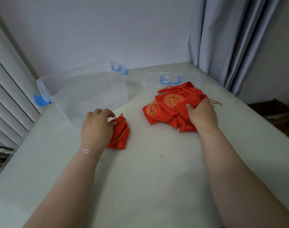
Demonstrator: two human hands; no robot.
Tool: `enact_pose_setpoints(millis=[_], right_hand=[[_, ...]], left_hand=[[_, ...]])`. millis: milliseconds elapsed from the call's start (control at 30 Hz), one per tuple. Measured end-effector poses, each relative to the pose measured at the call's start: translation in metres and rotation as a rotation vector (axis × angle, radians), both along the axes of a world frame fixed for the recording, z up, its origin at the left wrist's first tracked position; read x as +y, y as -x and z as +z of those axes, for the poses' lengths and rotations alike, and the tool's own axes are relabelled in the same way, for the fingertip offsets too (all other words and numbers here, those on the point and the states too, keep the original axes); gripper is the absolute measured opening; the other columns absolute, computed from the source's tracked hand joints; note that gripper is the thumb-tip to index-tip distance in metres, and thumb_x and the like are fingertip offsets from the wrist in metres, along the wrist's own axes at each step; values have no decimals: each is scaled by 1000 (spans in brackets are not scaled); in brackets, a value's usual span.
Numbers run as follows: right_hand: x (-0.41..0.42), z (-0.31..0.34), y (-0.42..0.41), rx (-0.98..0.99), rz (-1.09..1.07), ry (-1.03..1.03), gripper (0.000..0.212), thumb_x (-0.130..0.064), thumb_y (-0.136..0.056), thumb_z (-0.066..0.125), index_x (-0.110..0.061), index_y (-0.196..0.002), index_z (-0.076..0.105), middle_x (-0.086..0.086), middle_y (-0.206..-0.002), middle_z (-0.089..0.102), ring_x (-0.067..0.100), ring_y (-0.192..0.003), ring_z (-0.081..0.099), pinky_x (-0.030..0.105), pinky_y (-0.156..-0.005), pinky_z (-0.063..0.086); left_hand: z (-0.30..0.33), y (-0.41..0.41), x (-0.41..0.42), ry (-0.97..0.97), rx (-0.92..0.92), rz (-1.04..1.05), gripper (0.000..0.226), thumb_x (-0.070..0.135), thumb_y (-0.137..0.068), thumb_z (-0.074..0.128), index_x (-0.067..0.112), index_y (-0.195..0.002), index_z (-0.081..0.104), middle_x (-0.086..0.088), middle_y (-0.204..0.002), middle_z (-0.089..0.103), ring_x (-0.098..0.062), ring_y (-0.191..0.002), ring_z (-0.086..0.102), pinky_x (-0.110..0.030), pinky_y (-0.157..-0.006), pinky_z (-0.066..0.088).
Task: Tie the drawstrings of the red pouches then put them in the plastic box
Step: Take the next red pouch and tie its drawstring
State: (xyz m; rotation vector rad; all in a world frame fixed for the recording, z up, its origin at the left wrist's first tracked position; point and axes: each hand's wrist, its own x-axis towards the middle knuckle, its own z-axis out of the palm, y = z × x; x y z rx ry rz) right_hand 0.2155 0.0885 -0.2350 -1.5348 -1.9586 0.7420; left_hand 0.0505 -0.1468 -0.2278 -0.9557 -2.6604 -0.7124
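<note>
The cinched red pouch (120,132) lies left of the bench's (148,170) middle, its long axis running toward the far edge, neck leading. My left grip (96,127) is curled over its left side, holding it. The open plastic box (91,102) stands just beyond, toward the far left corner, so I judge the left arm nearer for the drop. My right grip (202,114) clasps the top of the pouch pile (166,107), right of middle.

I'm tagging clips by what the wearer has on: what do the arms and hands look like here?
Both forearms are bare, with no sleeves in view and no gloves. Above the left hand, the wrist carries a thin pale bracelet of a few fine strands. The right hand shows no ring, watch or band.
</note>
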Motion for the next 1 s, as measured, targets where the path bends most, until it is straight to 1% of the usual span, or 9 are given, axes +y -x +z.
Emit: enact_pose_setpoints(millis=[133, 300, 433, 533, 633, 700, 800, 900, 1000], right_hand=[[-4, 5, -5, 49, -24, -138, 43, -33, -92, 54, -12, -128, 47, 18, -130, 44, 38, -119, 45, 44, -95, 39], [-8, 14, -12, 44, -85, -335, 35, -33, -93, 53, -21, -125, 58, 10, -130, 50, 33, -121, 40, 42, -97, 32], [-19, 25, -11, 136, -41, -523, 31, -34, -90, 56, -27, -119, 64, 2, -137, 48, 29, -128, 36, 39, -102, 27], [-39, 32, -2, 329, 231, -663, 24, -30, -87, 58, -18, -104, 69, 4, -112, 63, 28, -107, 52, 34, -91, 36], [-69, 35, 7, 447, 598, -481, 17, -24, -86, 63, -14, -98, 68, 2, -97, 68, 21, -92, 60, 29, -83, 44], [-85, 33, 11, 404, 822, -248, 11, -24, -86, 66, -18, -94, 68, 3, -89, 69, 18, -82, 62, 35, -78, 49], [-94, 28, 15, 338, 999, -63, 6, -23, -85, 68, -27, -81, 65, 10, -76, 63, 21, -65, 57, 35, -61, 49], [-93, 23, 17, 364, 1008, -7, 9, -25, -84, 68, -25, -78, 62, -2, -69, 58, 7, -64, 52, 33, -62, 46], [-88, 21, 18, 399, 977, 27, 10, -30, -81, 67, -22, -80, 62, -3, -74, 60, 13, -72, 56, 42, -72, 49]], left_hand=[[4, -11, 6, -158, 97, -71, 13, 24, -86, 66, 19, -98, 68, -1, -105, 64, -29, -101, 50, -37, -81, 41], [4, -29, 13, -274, 62, -218, 7, 22, -89, 61, 20, -86, 68, 6, -93, 63, -18, -91, 51, -21, -73, 31], [5, -45, 18, -362, -46, -330, 12, 24, -92, 59, 19, -91, 70, 11, -91, 64, -10, -89, 57, -15, -74, 39], [7, -52, 18, -389, -141, -364, 27, 36, -95, 51, 22, -111, 68, 15, -103, 63, -3, -100, 57, -5, -80, 38], [9, -53, 16, -367, -190, -399, 54, 54, -94, 32, 21, -125, 60, 11, -119, 62, -3, -111, 53, -12, -93, 36], [13, -55, 15, -415, -275, -385, 58, 57, -91, 27, 16, -98, 68, 11, -88, 63, -2, -82, 54, -7, -72, 36], [21, -56, 17, -491, -458, -319, 57, 52, -92, 37, 5, -62, 49, 8, -53, 36, -6, -50, 31, -18, -45, 25], [24, -54, 15, -616, -588, -360, 30, 30, -94, 55, 12, -74, 69, 14, -51, 53, 0, -49, 45, -11, -51, 36], [25, -49, 14, -612, -641, -416, 16, 21, -94, 57, 15, -87, 70, 15, -60, 63, 3, -55, 55, -10, -56, 43]])
